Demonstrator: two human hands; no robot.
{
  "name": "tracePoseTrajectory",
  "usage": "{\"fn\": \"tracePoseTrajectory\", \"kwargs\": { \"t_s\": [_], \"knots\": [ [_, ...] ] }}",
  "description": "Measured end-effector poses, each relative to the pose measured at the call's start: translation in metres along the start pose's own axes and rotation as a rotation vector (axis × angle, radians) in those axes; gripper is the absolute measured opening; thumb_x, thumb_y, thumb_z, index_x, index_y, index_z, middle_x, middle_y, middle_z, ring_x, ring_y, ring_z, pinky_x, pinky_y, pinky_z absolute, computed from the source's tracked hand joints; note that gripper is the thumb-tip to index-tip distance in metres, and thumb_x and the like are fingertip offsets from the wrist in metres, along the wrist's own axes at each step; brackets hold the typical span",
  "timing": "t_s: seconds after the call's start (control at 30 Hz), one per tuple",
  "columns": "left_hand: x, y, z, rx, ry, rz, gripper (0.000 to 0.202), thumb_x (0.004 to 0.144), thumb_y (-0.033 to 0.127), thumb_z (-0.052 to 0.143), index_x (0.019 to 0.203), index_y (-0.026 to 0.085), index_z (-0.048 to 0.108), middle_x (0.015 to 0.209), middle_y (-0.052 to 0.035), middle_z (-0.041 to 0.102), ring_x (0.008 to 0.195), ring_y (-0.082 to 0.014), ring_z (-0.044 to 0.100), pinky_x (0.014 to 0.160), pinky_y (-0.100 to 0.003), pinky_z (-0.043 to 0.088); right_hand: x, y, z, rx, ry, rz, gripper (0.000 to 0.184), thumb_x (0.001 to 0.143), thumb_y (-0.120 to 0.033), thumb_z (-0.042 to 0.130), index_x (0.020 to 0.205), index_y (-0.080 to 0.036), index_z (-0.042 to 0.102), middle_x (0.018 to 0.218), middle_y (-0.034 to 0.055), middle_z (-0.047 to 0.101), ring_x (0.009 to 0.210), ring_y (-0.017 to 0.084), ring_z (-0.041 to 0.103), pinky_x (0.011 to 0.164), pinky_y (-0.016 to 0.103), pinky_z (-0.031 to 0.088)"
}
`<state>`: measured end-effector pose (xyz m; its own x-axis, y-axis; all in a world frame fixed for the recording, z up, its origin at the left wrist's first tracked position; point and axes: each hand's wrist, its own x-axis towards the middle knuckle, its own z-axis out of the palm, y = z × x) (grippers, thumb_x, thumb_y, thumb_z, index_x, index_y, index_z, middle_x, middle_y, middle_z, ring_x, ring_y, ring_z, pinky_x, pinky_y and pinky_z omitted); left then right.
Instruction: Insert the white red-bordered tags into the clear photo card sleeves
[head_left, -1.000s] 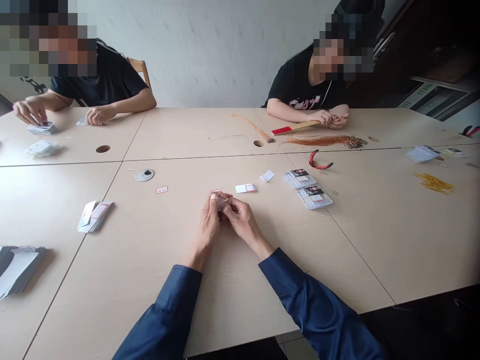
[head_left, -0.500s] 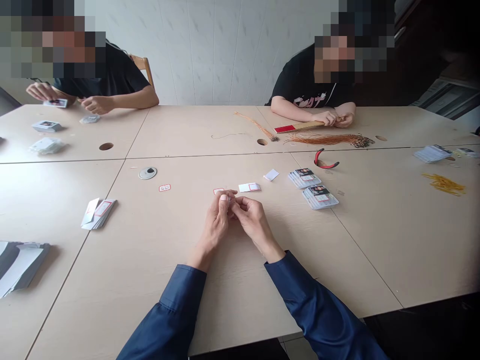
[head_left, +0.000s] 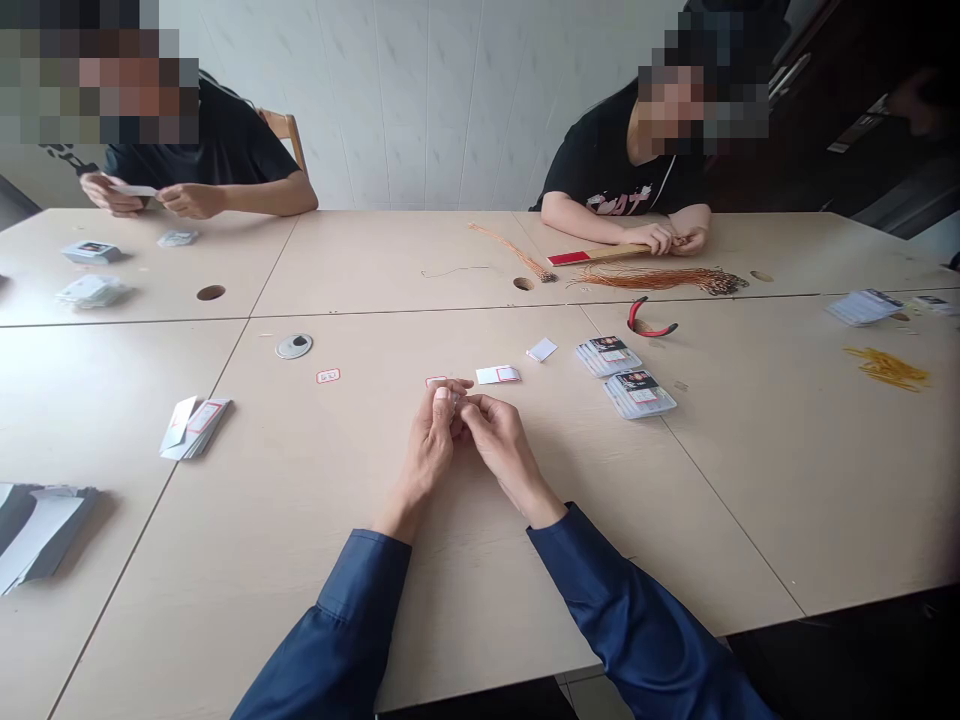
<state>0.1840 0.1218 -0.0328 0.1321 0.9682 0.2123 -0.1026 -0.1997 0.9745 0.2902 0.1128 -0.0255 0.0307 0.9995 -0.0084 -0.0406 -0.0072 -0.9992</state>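
Near the table's middle, my left hand [head_left: 433, 430] and my right hand [head_left: 499, 435] meet at the fingertips. Both are closed in a pinch around something small and pale, mostly hidden by the fingers. Just beyond my left fingers a red-edged label [head_left: 436, 382] shows in part. A folded white slip with a red-edged label [head_left: 497, 375] lies beyond my right hand, with a smaller white slip [head_left: 541, 350] behind it. Farther left lies another red-edged label [head_left: 328, 376]. Two stacks of printed cards, a nearer stack [head_left: 640, 394] and a farther stack [head_left: 608, 355], sit to the right.
Folded cards [head_left: 196, 428] and a paper pile [head_left: 49, 535] lie left. Red-handled pliers [head_left: 651, 328] rest in a table hole. Copper-coloured strands [head_left: 660, 279] and yellow strips [head_left: 889, 368] lie farther off. Two co-workers sit opposite, one handling a white card [head_left: 135, 190].
My hands stay together in almost the same place, with a slight shift of the fingers. The co-worker at left has raised a white card between both hands.
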Motion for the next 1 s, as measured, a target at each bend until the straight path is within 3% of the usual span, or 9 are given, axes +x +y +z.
{"fn": "tracePoseTrajectory", "kwargs": {
  "t_s": [0.27,0.57,0.83,1.0],
  "knots": [
    [-0.0002,-0.0018,0.0012,0.039,0.003,0.049,0.04,0.103,0.048,0.028,0.102,0.021,0.057,0.118,-0.0086,0.062,0.112,-0.0184,0.057,0.096,-0.031,0.045,0.0011,0.0003,0.0023,-0.006,-0.017,0.003,0.04,0.085,-0.056,0.063,0.074,-0.017,0.061,0.067,0.0006,0.062,0.064,0.015,0.057,0.06,0.025,0.045],
    [0.0018,0.001,-0.0001,-0.041,0.055,-0.055,0.046,0.101,0.056,0.027,0.103,0.021,0.058,0.121,-0.0084,0.064,0.085,-0.0159,0.06,0.066,-0.027,0.047,0.0008,0.0029,-0.0004,-0.03,0.023,-0.024,0.027,0.087,-0.04,0.059,0.071,-0.019,0.057,0.065,-0.0002,0.061,0.064,0.015,0.058,0.062,0.026,0.048],
    [0.0006,0.0007,0.0008,0.029,0.021,0.025,0.043,0.102,0.051,0.028,0.102,0.02,0.058,0.12,-0.0099,0.063,0.107,-0.0191,0.059,0.088,-0.031,0.048,-0.0004,-0.0012,0.0024,-0.028,-0.015,-0.017,0.037,0.088,-0.052,0.061,0.073,-0.018,0.059,0.066,0.001,0.062,0.063,0.015,0.059,0.061,0.027,0.048],
    [0.0005,0.0026,-0.0003,-0.024,0.044,-0.063,0.047,0.101,0.057,0.028,0.102,0.02,0.058,0.121,-0.0106,0.064,0.101,-0.0197,0.062,0.077,-0.03,0.053,0.0016,0.0033,0.0023,-0.078,0.014,-0.012,0.029,0.085,-0.045,0.062,0.073,-0.019,0.057,0.066,-0.0007,0.06,0.063,0.015,0.057,0.061,0.027,0.046]
  ]
}}
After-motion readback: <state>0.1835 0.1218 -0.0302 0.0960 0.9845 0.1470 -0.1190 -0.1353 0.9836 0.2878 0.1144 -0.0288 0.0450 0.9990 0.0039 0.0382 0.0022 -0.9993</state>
